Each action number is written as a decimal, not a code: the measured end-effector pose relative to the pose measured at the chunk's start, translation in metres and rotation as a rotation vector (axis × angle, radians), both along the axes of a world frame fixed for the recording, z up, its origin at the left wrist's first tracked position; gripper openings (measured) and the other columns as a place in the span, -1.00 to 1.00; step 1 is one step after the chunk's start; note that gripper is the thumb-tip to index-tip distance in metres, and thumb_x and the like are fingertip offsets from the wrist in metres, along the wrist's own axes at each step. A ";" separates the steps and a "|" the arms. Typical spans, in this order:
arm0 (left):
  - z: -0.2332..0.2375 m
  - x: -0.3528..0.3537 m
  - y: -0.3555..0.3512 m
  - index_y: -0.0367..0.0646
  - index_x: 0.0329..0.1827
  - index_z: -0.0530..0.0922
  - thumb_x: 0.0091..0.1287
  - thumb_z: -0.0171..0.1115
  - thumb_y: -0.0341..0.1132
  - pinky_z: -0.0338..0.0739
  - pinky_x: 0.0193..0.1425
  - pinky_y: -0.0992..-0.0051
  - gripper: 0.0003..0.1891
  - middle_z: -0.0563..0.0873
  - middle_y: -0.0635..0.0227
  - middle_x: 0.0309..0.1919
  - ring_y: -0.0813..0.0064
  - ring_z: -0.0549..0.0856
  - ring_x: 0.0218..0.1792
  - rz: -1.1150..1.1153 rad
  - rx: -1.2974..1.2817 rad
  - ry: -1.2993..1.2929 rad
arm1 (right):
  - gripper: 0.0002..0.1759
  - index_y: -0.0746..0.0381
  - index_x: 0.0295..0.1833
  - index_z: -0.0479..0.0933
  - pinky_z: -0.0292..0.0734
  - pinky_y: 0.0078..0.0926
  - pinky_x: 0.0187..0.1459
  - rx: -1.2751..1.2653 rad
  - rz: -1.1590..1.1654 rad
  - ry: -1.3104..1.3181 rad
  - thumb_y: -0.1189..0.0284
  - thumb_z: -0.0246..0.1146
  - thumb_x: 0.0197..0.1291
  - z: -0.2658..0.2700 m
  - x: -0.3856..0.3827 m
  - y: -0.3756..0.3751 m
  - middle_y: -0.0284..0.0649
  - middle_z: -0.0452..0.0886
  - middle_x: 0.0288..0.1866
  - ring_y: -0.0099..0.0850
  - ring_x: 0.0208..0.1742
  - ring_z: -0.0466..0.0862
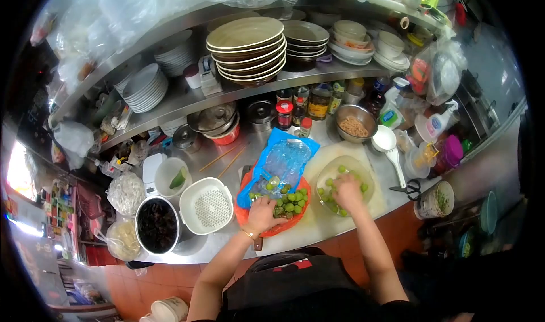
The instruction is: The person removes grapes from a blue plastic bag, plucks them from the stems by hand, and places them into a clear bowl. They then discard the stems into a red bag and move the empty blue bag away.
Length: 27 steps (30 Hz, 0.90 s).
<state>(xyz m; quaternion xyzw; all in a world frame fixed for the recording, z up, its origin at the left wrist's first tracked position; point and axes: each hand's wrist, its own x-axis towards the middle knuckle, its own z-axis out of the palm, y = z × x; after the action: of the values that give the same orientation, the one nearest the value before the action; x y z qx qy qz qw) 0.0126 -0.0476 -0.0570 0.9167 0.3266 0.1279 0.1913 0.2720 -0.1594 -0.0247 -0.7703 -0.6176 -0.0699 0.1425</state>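
My left hand [263,215] lies at the near left edge of an orange plastic bag [290,222], thumb spread away from the fingers, touching the bag beside the grapes. Green grapes [292,201] are heaped in this bag, some on stems. A blue and clear plastic packet [284,158] lies over its far side. My right hand [347,191] reaches into a pale bowl [368,194] holding loose green grapes [331,182]. Its fingers are curled downward, and what they grip, if anything, is hidden. The bowl sits on a whitish cutting board [298,237].
To the left stand a white colander [207,205], a pot of dark, wet pieces [157,225] and a tub with a green piece [170,176]. A metal bowl of minced food [356,123], a white ladle [392,152] and scissors [410,189] lie right. Stacked plates [247,44] fill the shelf.
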 end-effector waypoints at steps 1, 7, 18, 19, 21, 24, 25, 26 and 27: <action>0.001 0.006 -0.004 -0.15 -0.27 0.55 -0.12 0.37 0.01 0.33 -0.14 0.30 -0.54 0.55 0.25 -0.37 0.27 0.49 -0.18 -0.023 0.171 -0.035 | -0.69 0.13 -0.20 0.59 0.49 -0.27 -0.17 -0.007 0.101 0.187 0.49 0.25 -0.19 -0.012 -0.007 0.005 -0.17 0.57 -0.21 -0.20 -0.12 0.53; -0.017 0.040 -0.004 -0.13 -0.27 0.56 -0.15 0.39 -0.03 0.34 -0.06 0.29 -0.56 0.55 0.24 -0.26 0.25 0.47 -0.08 -0.088 0.042 0.161 | -0.66 0.18 -0.16 0.55 0.50 -0.23 -0.12 -0.086 0.143 0.390 0.58 0.17 -0.17 -0.066 -0.069 0.032 -0.11 0.51 -0.17 -0.14 -0.09 0.54; -0.038 0.035 -0.003 -0.13 -0.43 0.63 -0.15 0.36 -0.10 0.35 -0.01 0.24 -0.69 0.56 0.23 -0.21 0.23 0.48 -0.05 0.010 0.028 0.318 | -0.70 0.31 -0.24 0.51 0.48 -0.20 -0.10 -0.335 0.301 0.417 0.48 0.26 -0.20 -0.048 -0.060 0.059 -0.01 0.50 -0.19 -0.07 -0.13 0.54; -0.039 0.033 -0.003 -0.13 -0.41 0.63 -0.15 0.35 -0.10 0.36 -0.02 0.23 -0.68 0.56 0.22 -0.21 0.21 0.48 -0.05 0.016 0.018 0.292 | -0.70 0.28 -0.23 0.52 0.49 -0.20 -0.12 -0.328 0.270 0.427 0.46 0.26 -0.20 -0.042 -0.062 0.056 -0.02 0.53 -0.23 -0.07 -0.16 0.56; -0.041 0.030 -0.003 -0.14 -0.41 0.63 -0.14 0.34 -0.10 0.38 -0.04 0.22 -0.68 0.55 0.20 -0.20 0.19 0.48 -0.05 0.037 0.007 0.255 | -0.71 0.25 -0.24 0.54 0.51 -0.19 -0.18 -0.323 0.217 0.435 0.41 0.25 -0.18 -0.040 -0.063 0.056 -0.03 0.57 -0.30 -0.05 -0.24 0.58; -0.044 0.027 -0.007 -0.16 -0.44 0.63 -0.14 0.33 -0.14 0.39 -0.03 0.23 -0.71 0.56 0.20 -0.22 0.21 0.49 -0.06 0.085 -0.016 0.225 | -0.73 0.26 -0.29 0.56 0.53 -0.22 -0.28 -0.350 0.158 0.493 0.33 0.21 -0.12 -0.044 -0.059 0.056 -0.06 0.60 -0.42 -0.06 -0.39 0.60; -0.046 0.026 -0.008 -0.17 -0.45 0.63 -0.14 0.32 -0.16 0.38 -0.03 0.24 -0.73 0.56 0.21 -0.22 0.22 0.49 -0.07 0.107 -0.034 0.211 | -0.72 0.27 -0.30 0.56 0.53 -0.26 -0.32 -0.367 0.145 0.550 0.30 0.20 -0.08 -0.046 -0.047 0.059 -0.07 0.61 -0.45 -0.10 -0.43 0.60; -0.048 0.026 -0.008 -0.17 -0.47 0.63 -0.14 0.32 -0.18 0.38 -0.02 0.25 -0.75 0.56 0.21 -0.22 0.23 0.49 -0.07 0.127 -0.053 0.197 | -0.70 0.28 -0.32 0.57 0.54 -0.30 -0.35 -0.384 0.128 0.609 0.26 0.18 -0.05 -0.045 -0.038 0.062 -0.09 0.61 -0.49 -0.15 -0.48 0.61; -0.047 0.025 -0.008 -0.18 -0.47 0.62 -0.14 0.31 -0.18 0.39 -0.03 0.24 -0.74 0.56 0.20 -0.23 0.21 0.49 -0.09 0.127 -0.065 0.193 | -0.64 0.29 -0.35 0.55 0.46 -0.51 -0.51 -0.481 -0.053 1.114 0.18 0.10 0.12 -0.025 -0.035 0.058 -0.19 0.57 -0.57 -0.41 -0.58 0.57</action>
<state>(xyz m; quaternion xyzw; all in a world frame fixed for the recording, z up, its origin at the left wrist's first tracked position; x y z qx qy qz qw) 0.0373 -0.0560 -0.1041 0.8955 0.4050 0.0402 0.1799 0.2372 -0.1017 -0.0501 -0.7168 -0.4292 0.4816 0.2644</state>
